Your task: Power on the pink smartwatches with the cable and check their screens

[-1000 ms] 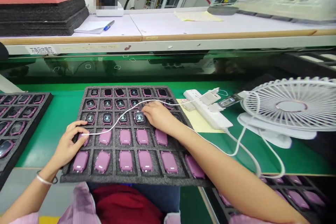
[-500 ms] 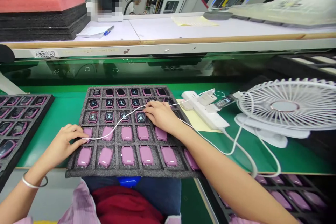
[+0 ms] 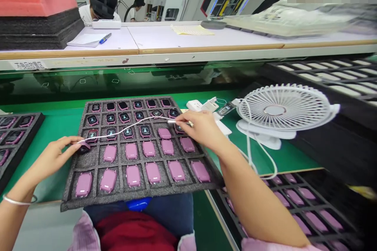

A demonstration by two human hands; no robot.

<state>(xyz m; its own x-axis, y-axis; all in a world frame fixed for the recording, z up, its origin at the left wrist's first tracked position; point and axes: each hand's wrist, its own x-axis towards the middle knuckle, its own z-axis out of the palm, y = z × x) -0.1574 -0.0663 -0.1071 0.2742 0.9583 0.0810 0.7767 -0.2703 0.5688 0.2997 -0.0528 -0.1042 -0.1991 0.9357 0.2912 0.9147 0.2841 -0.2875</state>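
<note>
A dark foam tray (image 3: 70, 188) rests on my lap and the green bench edge. Its cells hold pink watches: screen up in the far rows (image 3: 128, 117), back up in the near rows (image 3: 153, 172). A thin white cable (image 3: 123, 127) stretches across the tray between my hands. My left hand (image 3: 54, 157) pinches the cable's end against a watch (image 3: 84, 148) at the tray's left edge, raised a little from its cell. My right hand (image 3: 202, 126), fingers closed, holds the cable near the tray's right edge, just above another watch (image 3: 179, 129).
A white desk fan (image 3: 282, 111) stands to the right, beside a white power strip (image 3: 196, 105) with plugged adapters. More watch trays lie at the left (image 3: 17, 135) and lower right (image 3: 297, 204). A raised white shelf (image 3: 176, 35) behind carries stacked foam (image 3: 38, 15); people sit beyond.
My right hand moved from the tray's middle to its right edge with the cable. My left hand lifted the watch at the left edge. The view shifted right.
</note>
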